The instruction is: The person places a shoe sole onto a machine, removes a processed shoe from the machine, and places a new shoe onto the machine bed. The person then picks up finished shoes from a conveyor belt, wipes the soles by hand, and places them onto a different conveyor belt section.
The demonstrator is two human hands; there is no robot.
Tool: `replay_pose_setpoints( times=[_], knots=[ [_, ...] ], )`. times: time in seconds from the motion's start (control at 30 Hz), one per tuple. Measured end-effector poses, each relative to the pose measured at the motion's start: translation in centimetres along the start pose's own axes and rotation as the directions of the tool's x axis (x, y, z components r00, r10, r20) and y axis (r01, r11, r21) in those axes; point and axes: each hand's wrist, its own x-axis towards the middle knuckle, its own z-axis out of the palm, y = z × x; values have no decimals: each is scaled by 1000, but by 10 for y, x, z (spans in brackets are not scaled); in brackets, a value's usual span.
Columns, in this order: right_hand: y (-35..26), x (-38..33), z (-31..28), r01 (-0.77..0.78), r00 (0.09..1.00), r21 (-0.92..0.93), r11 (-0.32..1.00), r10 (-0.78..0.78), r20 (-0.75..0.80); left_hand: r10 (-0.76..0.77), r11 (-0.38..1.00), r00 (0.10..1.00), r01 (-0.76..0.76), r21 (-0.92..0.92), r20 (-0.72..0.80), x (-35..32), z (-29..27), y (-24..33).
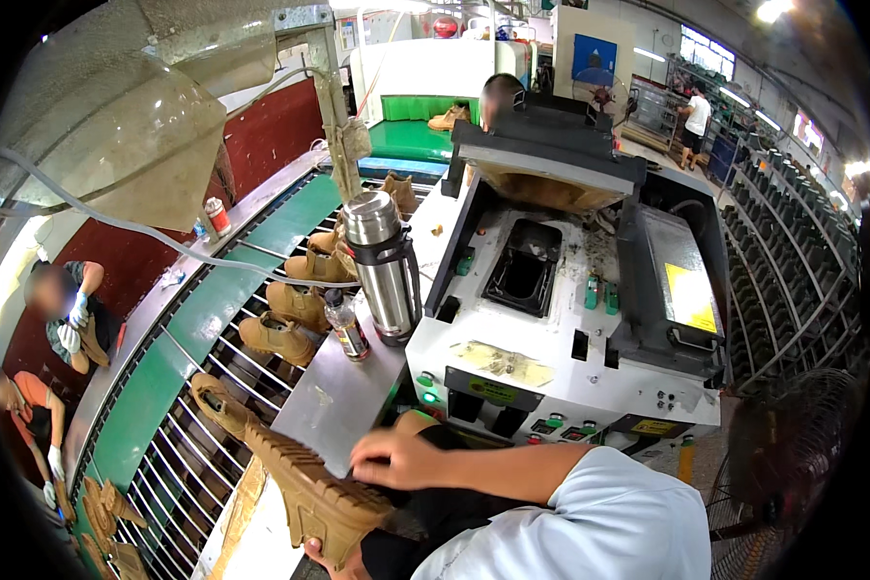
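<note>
Bright ceiling lamps point(772, 11) | glare upper right | fisheye-bent edges | black corners

Left hand point(346, 565): grips tan boot point(304, 488), tread showing
Right hand point(391, 458): fingers curled, near the boot
Steel flask point(389, 275): upright, beside clear bottle point(346, 329)

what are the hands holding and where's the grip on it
The left hand holds a tan lug-soled boot, apparently by its shaft; whether the right hand holds anything is unclear.
</note>
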Motion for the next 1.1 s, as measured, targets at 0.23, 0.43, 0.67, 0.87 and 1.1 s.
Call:
replay_pose_setpoints(
  times=[0.23, 0.43, 0.67, 0.87, 1.1],
  knots=[
    [126, 15, -218, -711, 685, -671, 211, -11, -729, 147, 982, 949, -107, 153, -278, 33, -57, 82],
    [172, -20, -306, -732, 668, -680, 49, 250, -701, 226, 965, 914, -161, 209, -336, 92, -99, 152],
    [164, -35, -319, -623, 781, -773, 118, 157, -605, 209, 972, 921, -160, 169, -329, 134, -151, 188],
    [154, -4, -249, -475, 855, -869, 136, -163, -493, 110, 992, 935, -84, 93, -338, 161, -183, 193],
    [80, -15, -35, 42, 984, -680, 732, -147, -98, -53, 925, 854, 237, 297, -517, 218, -217, 229]
  ],
)
